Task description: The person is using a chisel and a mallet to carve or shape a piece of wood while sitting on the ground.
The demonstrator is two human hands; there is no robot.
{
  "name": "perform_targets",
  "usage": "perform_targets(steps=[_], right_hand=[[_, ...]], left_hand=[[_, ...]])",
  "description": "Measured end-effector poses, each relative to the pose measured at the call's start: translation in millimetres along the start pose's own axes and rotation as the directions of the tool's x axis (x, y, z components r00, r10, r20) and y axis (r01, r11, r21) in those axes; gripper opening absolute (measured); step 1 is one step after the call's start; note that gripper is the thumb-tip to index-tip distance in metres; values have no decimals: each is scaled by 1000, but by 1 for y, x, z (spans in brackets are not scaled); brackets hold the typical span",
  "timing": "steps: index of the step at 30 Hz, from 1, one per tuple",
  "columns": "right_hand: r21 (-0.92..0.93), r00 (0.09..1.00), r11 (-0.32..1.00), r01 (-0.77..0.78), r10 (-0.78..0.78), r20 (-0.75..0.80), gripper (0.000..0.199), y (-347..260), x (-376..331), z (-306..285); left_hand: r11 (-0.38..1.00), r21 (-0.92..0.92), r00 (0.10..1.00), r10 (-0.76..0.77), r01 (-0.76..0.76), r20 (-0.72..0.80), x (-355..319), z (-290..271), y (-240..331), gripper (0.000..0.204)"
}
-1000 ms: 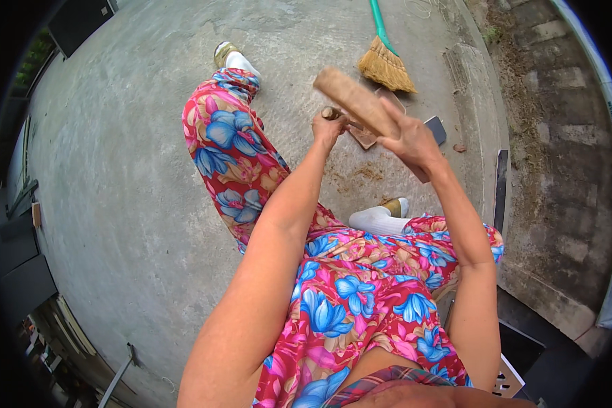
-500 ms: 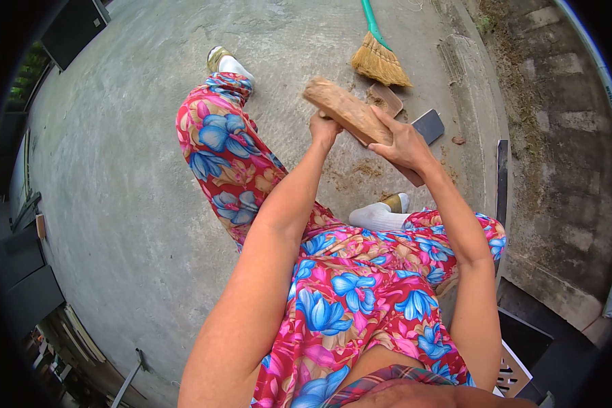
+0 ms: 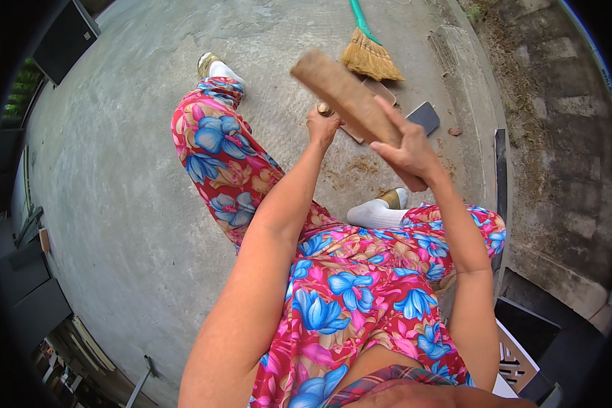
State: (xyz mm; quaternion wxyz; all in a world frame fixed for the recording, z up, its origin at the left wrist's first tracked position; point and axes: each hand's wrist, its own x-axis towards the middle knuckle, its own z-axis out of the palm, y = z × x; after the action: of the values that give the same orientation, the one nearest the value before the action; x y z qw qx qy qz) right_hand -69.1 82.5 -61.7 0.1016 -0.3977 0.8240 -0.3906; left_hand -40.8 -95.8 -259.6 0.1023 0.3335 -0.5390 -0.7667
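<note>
A person sits on a grey concrete floor (image 3: 115, 204), seen from above, legs stretched out in bright red trousers with blue flowers (image 3: 347, 285) and white socks.

The right hand (image 3: 404, 153) is clamped around the lower end of a long, flat, rough brown block of wood (image 3: 343, 95). The block is raised in the air in front of the person, well above the floor, and it slants up and away to the left.

The left hand (image 3: 323, 126) is closed in a fist around a small object, of which only a dull brown end shows above the fist; what it is cannot be told. This fist sits just under the block, close to it, though whether they touch is unclear.

Compared with half a second ago, the block has lifted and tilted more steeply, and both hands have risen in the view. This suggests the work on the block is mid-stroke, with the hands repositioning the wood rather than setting it down.

Beyond the hands, a straw broom with a green handle (image 3: 367, 51) lies on the floor. Near it rest a flat dark grey slab (image 3: 425, 117) and a scatter of brown sawdust or shavings (image 3: 364, 165). A rough stone kerb (image 3: 551, 136) runs along the right side.
</note>
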Motion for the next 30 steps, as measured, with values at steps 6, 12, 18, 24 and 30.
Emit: perform_targets(steps=[6,12,18,24,30], right_hand=[[-174,935,923,-343,353,28,84,37,-9,-1],[-10,939,947,-322,318,-130,82,26,-20,-43],[24,920,938,-345,343,-187,82,36,-45,-43],[102,892,911,-401,413,-183,82,35,-48,-39],[129,937,954,-269,290,-196,84,0,-38,-35]], left_hand=[[996,-87,999,11,-14,-43,-8,3,6,18],[999,36,996,1,-5,90,-10,7,18,19],[997,73,996,32,-37,78,-12,10,13,26],[997,14,992,78,-80,101,-23,13,15,26],[922,305,970,207,-237,131,-23,11,2,30]])
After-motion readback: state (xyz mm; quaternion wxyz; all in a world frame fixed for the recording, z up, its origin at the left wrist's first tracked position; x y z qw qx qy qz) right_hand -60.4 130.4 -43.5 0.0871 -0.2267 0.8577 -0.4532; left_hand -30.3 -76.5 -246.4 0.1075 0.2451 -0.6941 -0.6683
